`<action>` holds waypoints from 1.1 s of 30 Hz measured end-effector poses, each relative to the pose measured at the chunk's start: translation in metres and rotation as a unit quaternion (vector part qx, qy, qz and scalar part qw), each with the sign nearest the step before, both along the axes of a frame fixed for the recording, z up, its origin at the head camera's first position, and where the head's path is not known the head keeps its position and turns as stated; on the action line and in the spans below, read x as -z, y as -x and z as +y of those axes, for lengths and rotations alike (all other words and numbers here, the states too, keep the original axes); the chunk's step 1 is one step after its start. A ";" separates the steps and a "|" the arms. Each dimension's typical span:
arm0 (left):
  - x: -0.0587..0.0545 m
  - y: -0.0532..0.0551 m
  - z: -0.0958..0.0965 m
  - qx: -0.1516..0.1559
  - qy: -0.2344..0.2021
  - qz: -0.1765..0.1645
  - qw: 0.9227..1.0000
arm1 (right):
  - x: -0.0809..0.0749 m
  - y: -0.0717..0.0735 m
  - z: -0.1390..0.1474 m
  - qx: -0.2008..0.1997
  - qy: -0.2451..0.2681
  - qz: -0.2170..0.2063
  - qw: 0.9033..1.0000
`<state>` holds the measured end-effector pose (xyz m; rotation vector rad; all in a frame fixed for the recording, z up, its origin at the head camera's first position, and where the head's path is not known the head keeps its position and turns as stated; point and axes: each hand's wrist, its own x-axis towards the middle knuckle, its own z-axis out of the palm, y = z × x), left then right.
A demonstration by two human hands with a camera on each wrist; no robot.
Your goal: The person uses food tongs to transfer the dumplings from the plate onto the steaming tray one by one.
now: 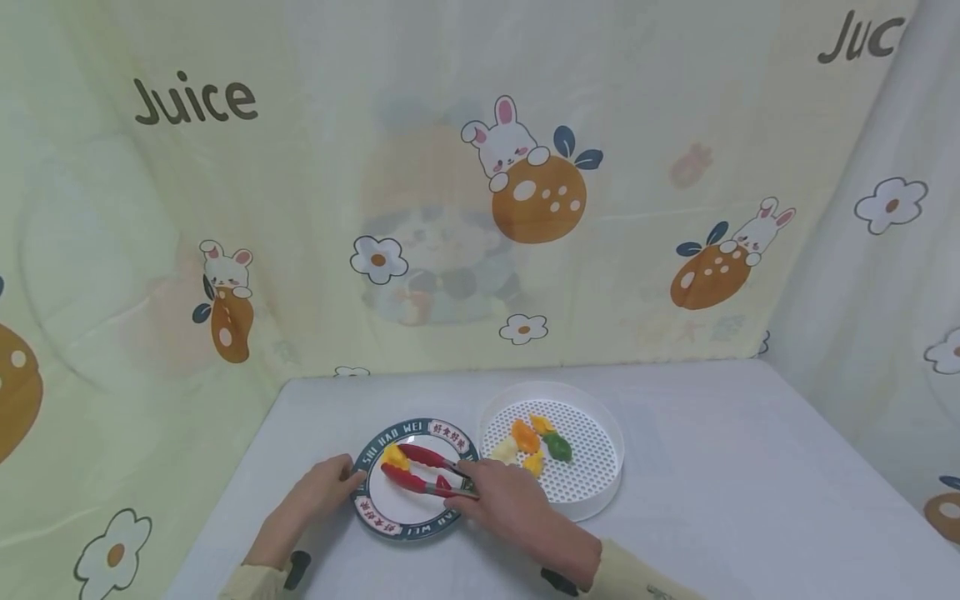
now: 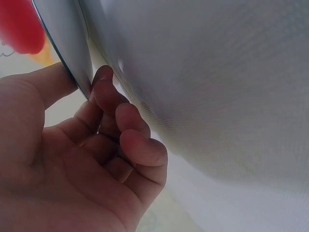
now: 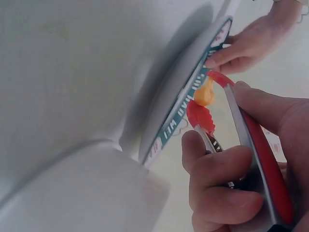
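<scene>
My left hand (image 1: 322, 487) holds the left rim of a white plate with a dark green lettered border (image 1: 415, 531); in the left wrist view the thumb lies on one face and curled fingers (image 2: 104, 92) reach behind the edge. Above the plate, my right hand (image 1: 513, 500) grips metal tongs with red tips (image 1: 403, 478). A small yellow piece (image 1: 394, 457) lies between the tongs' tips at the plate's left part, seen also in the right wrist view as a yellow-orange lump (image 3: 204, 93). Whether the tips squeeze it I cannot tell.
Right of the plate stands a round white basket with a perforated base (image 1: 613, 471). It holds several small pieces, among them an orange one (image 1: 525, 436), a green one (image 1: 557, 447) and a pale one (image 1: 505, 451). A printed curtain (image 1: 315, 208) hangs behind the white table (image 1: 750, 500).
</scene>
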<state>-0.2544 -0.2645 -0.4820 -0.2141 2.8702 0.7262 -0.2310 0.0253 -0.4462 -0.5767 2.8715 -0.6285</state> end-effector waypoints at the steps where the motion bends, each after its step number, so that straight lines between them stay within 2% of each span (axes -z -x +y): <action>1: 0.000 0.000 0.000 0.000 0.001 -0.001 1.000 | -0.001 0.000 0.001 0.001 0.002 0.002 1.000; 9: 0.001 0.000 0.001 -0.001 0.006 0.001 1.000 | -0.012 -0.001 0.014 0.024 0.007 0.021 0.999; 17: -0.001 -0.003 0.001 0.001 0.012 0.005 1.000 | -0.020 0.000 0.035 0.030 0.019 0.031 0.999; 24: 0.001 -0.005 -0.001 0.010 0.007 0.020 1.000 | -0.025 0.000 0.056 0.054 0.014 0.066 0.996; 28: 0.000 -0.006 0.000 0.012 0.003 0.018 1.000 | -0.026 0.000 0.070 0.072 0.022 0.065 0.995; 33: -0.004 -0.006 0.001 0.012 0.006 0.017 1.000 | -0.028 0.003 0.092 0.094 0.004 0.050 0.994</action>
